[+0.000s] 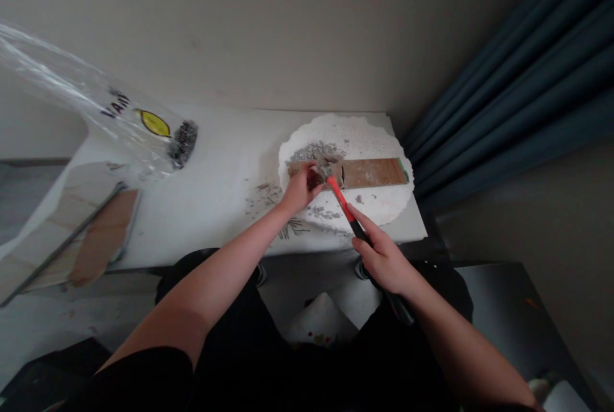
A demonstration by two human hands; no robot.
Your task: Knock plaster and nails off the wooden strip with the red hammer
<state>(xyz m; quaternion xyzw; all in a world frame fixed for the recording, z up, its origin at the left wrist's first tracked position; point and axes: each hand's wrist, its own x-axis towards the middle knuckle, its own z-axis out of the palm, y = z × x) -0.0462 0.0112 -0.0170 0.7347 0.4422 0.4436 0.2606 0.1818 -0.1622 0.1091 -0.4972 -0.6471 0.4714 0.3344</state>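
My right hand (384,258) is closed round the black grip of a hammer (341,198) with a red neck. The hammer's head rests at the left end of a wooden board (374,173). That board lies across a round white foam slab (364,137) on the white table (215,194). My left hand (300,189) is closed at the board's left end, right beside the hammer head, pinching something too small to make out. Grey crumbs and rubble (316,151) lie around the board and on the table near my left hand.
A clear plastic bag (96,111) with black lettering and a yellow mark hangs over the table's left part. Flat boards (103,233) lean at the left edge. Blue curtains (518,92) hang at the right. A dark low surface (508,316) stands at the lower right. Several nails (293,228) lie by the front edge.
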